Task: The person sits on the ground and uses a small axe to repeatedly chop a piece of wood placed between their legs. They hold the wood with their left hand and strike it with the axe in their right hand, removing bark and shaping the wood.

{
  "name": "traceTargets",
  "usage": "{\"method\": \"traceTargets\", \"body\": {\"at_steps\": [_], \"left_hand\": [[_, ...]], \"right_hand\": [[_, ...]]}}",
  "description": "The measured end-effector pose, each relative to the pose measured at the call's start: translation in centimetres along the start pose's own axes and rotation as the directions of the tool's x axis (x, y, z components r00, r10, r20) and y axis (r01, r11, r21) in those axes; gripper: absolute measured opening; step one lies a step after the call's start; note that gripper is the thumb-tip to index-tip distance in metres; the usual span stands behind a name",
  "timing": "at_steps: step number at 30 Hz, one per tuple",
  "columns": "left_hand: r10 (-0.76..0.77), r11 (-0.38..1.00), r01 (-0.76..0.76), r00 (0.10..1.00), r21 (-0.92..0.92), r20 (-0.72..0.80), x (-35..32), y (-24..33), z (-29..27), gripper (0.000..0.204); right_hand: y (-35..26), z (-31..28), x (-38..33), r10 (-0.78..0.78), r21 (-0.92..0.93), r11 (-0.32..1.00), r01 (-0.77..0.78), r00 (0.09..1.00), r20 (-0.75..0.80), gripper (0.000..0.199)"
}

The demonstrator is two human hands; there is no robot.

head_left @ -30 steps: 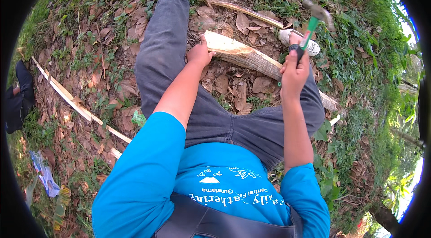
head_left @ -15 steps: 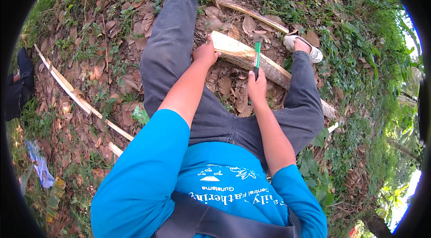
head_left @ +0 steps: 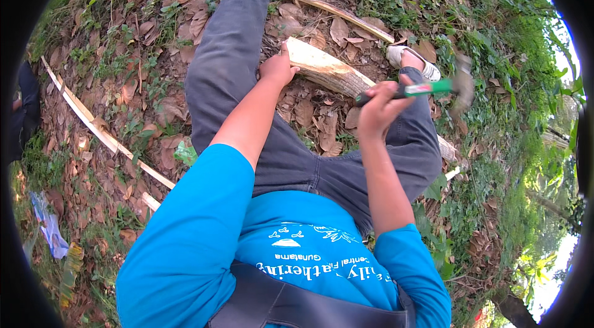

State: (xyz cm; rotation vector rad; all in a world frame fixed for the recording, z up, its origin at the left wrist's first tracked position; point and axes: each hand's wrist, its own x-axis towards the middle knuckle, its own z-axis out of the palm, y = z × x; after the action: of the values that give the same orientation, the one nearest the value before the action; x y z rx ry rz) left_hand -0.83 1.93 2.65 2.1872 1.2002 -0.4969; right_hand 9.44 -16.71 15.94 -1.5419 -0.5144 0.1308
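A log with a pale, freshly stripped end and rough bark along its side lies slantwise between my spread legs. Its pale end points far left, and its other end runs under my right leg. My left hand is closed on the edge of the pale end, thumb toward me. In my right hand is a hammer with a green and black handle, fingers wrapped round the grip. Its metal head, blurred by motion, points right, raised above my right knee and away from the log.
Long pale wood strips lie on the left, and another strip lies beyond the log. Dry leaves and low green plants cover the ground. A blue plastic bag is at lower left. Another person's dark-clothed leg shows at the left rim.
My right hand has lifted the hammer off the log and swung it to the right, its handle turning from upright to nearly level. My left hand stays on the log's end.
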Motion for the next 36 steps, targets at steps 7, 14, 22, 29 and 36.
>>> {"method": "traceTargets", "body": {"at_steps": [7,14,22,29,36], "left_hand": [[0.015,1.0,-0.015,0.999,0.001,-0.05,0.2,-0.8,0.7,0.096],[0.028,1.0,-0.028,0.997,-0.005,-0.072,0.4,-0.7,0.8,0.095],[0.033,0.999,-0.033,0.999,-0.027,-0.027,0.3,-0.2,0.2,0.092],[0.093,0.992,-0.081,0.988,0.098,-0.126,0.6,-0.9,1.4,0.093],[0.263,0.949,-0.182,0.905,0.257,-0.333,2.2,-2.4,2.8,0.093]], "right_hand": [[6.8,-1.4,-4.0,0.449,-0.55,0.793,-0.262,0.861,0.238,0.031],[-8.2,-2.2,4.3,-0.13,0.094,0.987,0.128,0.991,0.017,0.024],[4.3,0.1,-4.7,0.042,-0.199,0.98,0.005,0.972,0.23,0.017],[10.3,-0.6,-7.5,0.489,-0.686,0.693,-0.222,0.844,0.221,0.023],[7.2,0.8,-5.4,0.386,-0.379,0.88,-0.286,0.896,0.22,0.029]]}}
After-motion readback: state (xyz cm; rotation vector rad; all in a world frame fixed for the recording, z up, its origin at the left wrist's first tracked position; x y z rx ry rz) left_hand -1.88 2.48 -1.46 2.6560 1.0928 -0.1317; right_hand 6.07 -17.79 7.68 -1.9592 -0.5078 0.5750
